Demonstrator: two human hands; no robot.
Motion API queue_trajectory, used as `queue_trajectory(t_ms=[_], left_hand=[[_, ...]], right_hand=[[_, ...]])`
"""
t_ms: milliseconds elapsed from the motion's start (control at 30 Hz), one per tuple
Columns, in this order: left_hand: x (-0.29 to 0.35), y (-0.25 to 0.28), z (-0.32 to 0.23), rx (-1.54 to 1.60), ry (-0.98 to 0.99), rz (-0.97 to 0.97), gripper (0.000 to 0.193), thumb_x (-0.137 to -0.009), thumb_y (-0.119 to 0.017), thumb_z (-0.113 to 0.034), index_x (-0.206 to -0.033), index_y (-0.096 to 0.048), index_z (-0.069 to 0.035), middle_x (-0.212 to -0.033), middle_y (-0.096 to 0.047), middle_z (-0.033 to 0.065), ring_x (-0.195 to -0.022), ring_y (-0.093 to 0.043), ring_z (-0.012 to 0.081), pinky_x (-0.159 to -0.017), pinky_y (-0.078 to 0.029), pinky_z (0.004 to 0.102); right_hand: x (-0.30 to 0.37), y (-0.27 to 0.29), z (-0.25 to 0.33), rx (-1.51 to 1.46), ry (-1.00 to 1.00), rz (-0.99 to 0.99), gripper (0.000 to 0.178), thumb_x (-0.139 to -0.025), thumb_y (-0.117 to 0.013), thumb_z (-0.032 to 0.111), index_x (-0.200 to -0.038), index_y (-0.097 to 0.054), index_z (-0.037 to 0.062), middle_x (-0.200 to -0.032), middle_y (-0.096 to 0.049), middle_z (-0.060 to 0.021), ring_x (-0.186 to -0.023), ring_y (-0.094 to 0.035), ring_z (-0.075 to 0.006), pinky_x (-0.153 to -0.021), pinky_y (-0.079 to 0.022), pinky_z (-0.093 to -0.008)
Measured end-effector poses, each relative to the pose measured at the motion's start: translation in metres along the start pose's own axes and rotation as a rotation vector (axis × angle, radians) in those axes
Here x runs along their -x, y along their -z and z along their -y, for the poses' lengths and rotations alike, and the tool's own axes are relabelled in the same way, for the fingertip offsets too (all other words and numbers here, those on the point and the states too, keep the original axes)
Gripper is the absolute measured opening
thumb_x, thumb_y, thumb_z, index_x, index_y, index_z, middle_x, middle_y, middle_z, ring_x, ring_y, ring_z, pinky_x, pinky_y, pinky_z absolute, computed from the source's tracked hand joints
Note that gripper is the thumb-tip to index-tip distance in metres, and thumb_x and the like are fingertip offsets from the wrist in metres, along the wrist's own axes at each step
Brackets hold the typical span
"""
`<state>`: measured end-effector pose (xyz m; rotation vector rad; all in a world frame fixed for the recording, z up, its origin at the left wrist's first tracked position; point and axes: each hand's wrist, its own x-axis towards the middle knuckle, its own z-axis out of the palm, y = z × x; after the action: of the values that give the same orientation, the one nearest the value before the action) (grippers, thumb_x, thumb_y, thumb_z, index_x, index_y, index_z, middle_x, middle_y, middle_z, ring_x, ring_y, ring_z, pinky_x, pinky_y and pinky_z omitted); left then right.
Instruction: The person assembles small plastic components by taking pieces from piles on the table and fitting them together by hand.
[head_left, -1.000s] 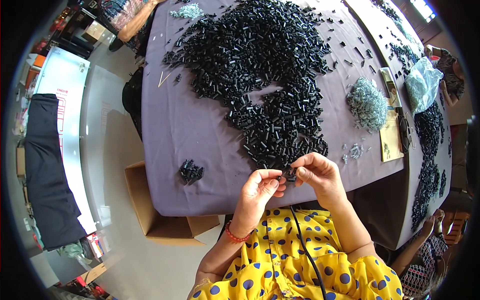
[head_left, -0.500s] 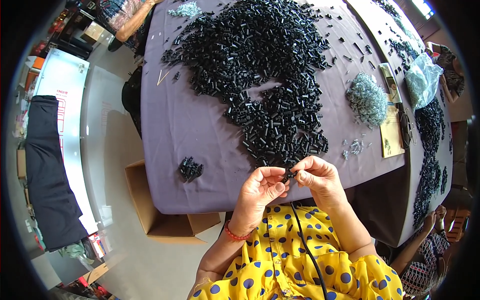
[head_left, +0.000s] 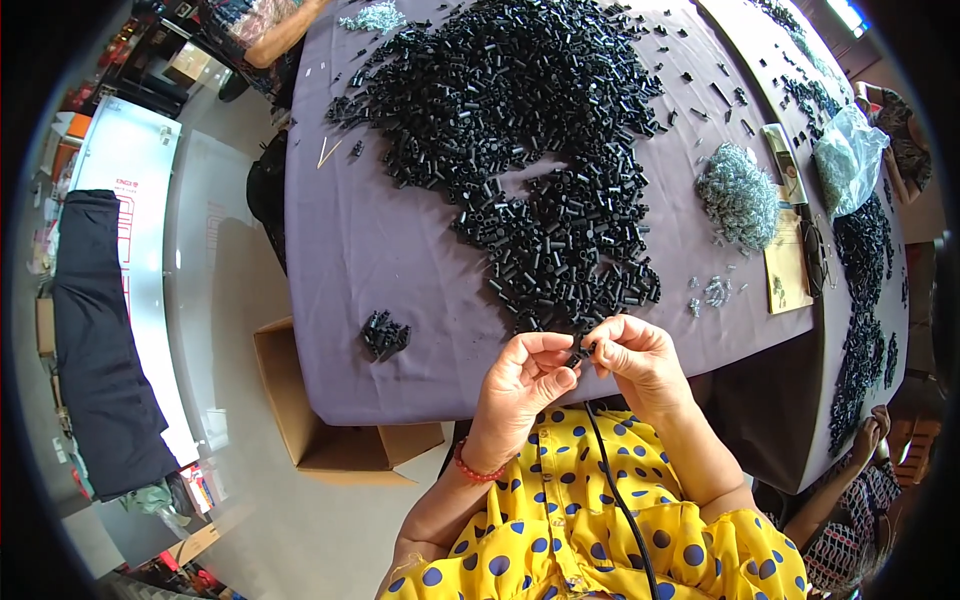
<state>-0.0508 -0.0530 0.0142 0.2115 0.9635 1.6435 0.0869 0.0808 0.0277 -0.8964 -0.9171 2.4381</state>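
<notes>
My left hand [head_left: 527, 385] and my right hand [head_left: 642, 362] meet at the near edge of the table, fingertips almost touching. Between the left thumb and fingers sits a small black plastic part [head_left: 576, 357]. The right thumb and forefinger pinch at another small black piece [head_left: 589, 350] beside it; the fingers partly hide both. Just beyond my hands spreads a large heap of short black tubular parts [head_left: 560, 235]. A small separate cluster of black parts [head_left: 384, 336] lies to the left on the cloth.
On the purple tablecloth [head_left: 400, 250] at right are a pile of small clear-grey pieces [head_left: 738, 200], a few loose ones [head_left: 716, 292], a yellow pad [head_left: 788, 265] and glasses [head_left: 816, 255]. A cardboard box [head_left: 340, 450] stands below the left edge. Other people sit around, and a clear plastic bag [head_left: 848, 160] lies far right.
Both hands stay in nearly the same place, the fingers shifting slightly. The black part at the left fingertips now shows more clearly. The whole view has moved a little.
</notes>
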Motion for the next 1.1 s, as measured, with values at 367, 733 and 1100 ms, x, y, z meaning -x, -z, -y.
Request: queue_trajectory(t_ms=[367,733,1100], left_hand=[[0.0003,-0.0006,0.0009,-0.051,-0.028,0.007,0.031,-0.097,-0.068,-0.004,-0.125,-0.057,0.000,-0.111,-0.066,0.0060,-0.101,-0.067,0.0133,-0.093,-0.057,0.0304],[0.0002,-0.0002,0.0023,-0.104,-0.059,0.002,0.022,-0.097,-0.069,-0.009,-0.116,-0.060,-0.001,-0.106,-0.071,0.0081,-0.097,-0.068,0.0145,-0.090,-0.058,0.0316],[0.0026,-0.0002,0.0026,-0.211,-0.075,-0.009,0.019,-0.098,-0.068,-0.010,-0.114,-0.061,-0.001,-0.105,-0.071,0.0074,-0.096,-0.068,0.0126,-0.090,-0.057,0.0296]], right_hand=[[-0.0008,-0.0002,-0.0011,0.056,0.016,-0.005,0.016,-0.088,-0.079,0.011,-0.100,-0.072,0.0024,-0.099,-0.072,-0.0051,-0.081,-0.062,-0.0101,-0.074,-0.052,-0.0252],[-0.0016,-0.0007,-0.0015,0.099,0.013,-0.006,0.014,-0.090,-0.078,0.012,-0.099,-0.073,0.0030,-0.095,-0.072,-0.0030,-0.082,-0.063,-0.0099,-0.074,-0.051,-0.0255],[0.0000,-0.0031,-0.0021,0.443,0.192,0.011,0.012,-0.094,-0.074,0.010,-0.100,-0.072,-0.0001,-0.091,-0.065,-0.0005,-0.081,-0.060,-0.0085,-0.074,-0.050,-0.0247]])
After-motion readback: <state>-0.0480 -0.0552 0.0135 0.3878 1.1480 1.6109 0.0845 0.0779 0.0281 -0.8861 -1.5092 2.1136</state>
